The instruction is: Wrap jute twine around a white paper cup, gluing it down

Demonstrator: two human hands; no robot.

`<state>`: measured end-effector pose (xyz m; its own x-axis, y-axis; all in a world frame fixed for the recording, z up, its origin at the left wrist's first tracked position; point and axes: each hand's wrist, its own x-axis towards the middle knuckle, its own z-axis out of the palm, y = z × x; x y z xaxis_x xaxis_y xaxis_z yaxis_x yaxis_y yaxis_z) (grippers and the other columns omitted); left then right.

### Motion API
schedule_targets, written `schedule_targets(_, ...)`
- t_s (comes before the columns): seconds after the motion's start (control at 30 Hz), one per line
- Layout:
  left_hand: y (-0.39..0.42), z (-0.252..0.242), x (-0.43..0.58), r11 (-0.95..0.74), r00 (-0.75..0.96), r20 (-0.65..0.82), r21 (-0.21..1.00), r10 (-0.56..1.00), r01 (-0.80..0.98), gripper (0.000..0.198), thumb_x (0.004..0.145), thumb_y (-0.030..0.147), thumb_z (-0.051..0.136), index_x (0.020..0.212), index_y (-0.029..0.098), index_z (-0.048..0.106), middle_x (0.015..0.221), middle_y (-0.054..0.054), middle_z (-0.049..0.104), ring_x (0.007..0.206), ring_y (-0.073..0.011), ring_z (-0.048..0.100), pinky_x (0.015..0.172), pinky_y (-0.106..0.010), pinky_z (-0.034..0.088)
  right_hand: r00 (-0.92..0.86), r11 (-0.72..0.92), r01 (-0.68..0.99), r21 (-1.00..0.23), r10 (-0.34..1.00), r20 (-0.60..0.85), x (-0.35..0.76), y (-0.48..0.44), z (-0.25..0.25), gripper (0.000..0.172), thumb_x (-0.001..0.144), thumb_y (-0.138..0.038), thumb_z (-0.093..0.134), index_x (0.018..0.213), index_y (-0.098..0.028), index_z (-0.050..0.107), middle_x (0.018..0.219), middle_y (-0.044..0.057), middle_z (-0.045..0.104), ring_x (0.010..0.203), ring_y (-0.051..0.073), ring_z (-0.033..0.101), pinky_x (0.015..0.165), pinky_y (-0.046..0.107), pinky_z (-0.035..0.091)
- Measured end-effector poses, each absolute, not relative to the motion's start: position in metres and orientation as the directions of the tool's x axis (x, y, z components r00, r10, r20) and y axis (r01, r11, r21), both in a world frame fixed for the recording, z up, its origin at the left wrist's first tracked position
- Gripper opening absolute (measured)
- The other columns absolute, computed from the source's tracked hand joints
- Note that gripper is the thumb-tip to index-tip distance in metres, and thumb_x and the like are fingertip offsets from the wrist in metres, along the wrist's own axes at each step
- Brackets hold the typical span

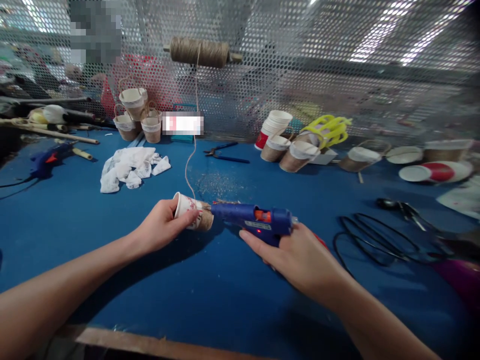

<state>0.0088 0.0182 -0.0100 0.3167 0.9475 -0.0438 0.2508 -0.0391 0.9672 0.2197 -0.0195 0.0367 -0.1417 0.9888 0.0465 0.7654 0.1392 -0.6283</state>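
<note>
My left hand (162,226) is closed around a white paper cup (186,206) lying on its side, its lower part wrapped in brown twine. My right hand (300,255) grips a blue hot glue gun (255,220), whose nozzle touches the wrapped end of the cup. A strand of twine (195,130) runs from the cup up to a twine spool (199,51) hanging on the mesh wall. Both hands hover over the blue table (112,225).
Finished twine-wrapped cups (135,117) stand at the back left, more cups (287,150) and a stack of paper cups (273,126) at the back right. White lace cloth (129,167), pliers (225,152), a second glue gun (48,160), scissors (407,210) and a black cable (375,242) lie around.
</note>
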Motion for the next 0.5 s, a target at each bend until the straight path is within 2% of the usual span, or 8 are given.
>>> schedule_targets(0.13, 0.0187, -0.0049, 0.012, 0.038, 0.276, -0.086, 0.984, 0.957, 0.174, 0.029, 0.073, 0.035, 0.06, 0.088, 0.012, 0.069, 0.084, -0.007, 0.071, 0.071, -0.0183, 0.063, 0.066, -0.024, 0.047, -0.16, 0.186, 0.778, -0.6, 0.982, 0.096, 0.2185, -0.0188, 0.038, 0.029, 0.069, -0.031, 0.057, 0.045, -0.025, 0.042, 0.033, -0.006, 0.039, 0.033, 0.01, 0.035, 0.034, 0.025, 0.031)
schedule_targets(0.23, 0.0186, -0.0041, 0.0122, 0.045, 0.27, -0.086, 0.987, 0.959, 0.152, 0.026, 0.074, 0.034, 0.06, 0.085, 0.013, 0.069, 0.084, -0.007, 0.071, 0.071, -0.0174, 0.063, 0.067, -0.024, 0.047, -0.15, 0.188, 0.772, -0.607, 0.982, 0.113, 0.2176, -0.0185, 0.0393, 0.026, 0.067, -0.031, 0.058, 0.046, -0.024, 0.045, 0.039, -0.004, 0.046, 0.038, 0.011, 0.04, 0.039, 0.025, 0.037)
schedule_targets(0.4, 0.017, -0.0069, 0.0101, -0.047, 0.3, -0.03, 0.967, 0.954, 0.249, 0.03, 0.076, 0.035, 0.056, 0.089, 0.011, 0.067, 0.082, -0.007, 0.07, 0.068, -0.0177, 0.061, 0.065, -0.026, 0.047, -0.123, 0.088, 0.734, -0.673, 0.992, -0.005, 0.218, -0.0202, 0.0403, 0.025, 0.072, -0.036, 0.055, 0.051, -0.024, 0.047, 0.037, -0.004, 0.047, 0.033, 0.011, 0.041, 0.035, 0.026, 0.035)
schedule_targets(0.5, 0.0164, -0.0081, 0.0097, -0.086, 0.323, -0.013, 0.953, 0.946, 0.291, 0.032, 0.078, 0.036, 0.053, 0.089, 0.01, 0.067, 0.082, -0.008, 0.069, 0.069, -0.0188, 0.061, 0.066, -0.027, 0.047, -0.11, 0.074, 0.744, -0.665, 0.994, -0.012, 0.2187, -0.0206, 0.0381, 0.027, 0.073, -0.037, 0.055, 0.051, -0.024, 0.045, 0.036, -0.004, 0.047, 0.033, 0.012, 0.042, 0.035, 0.026, 0.036)
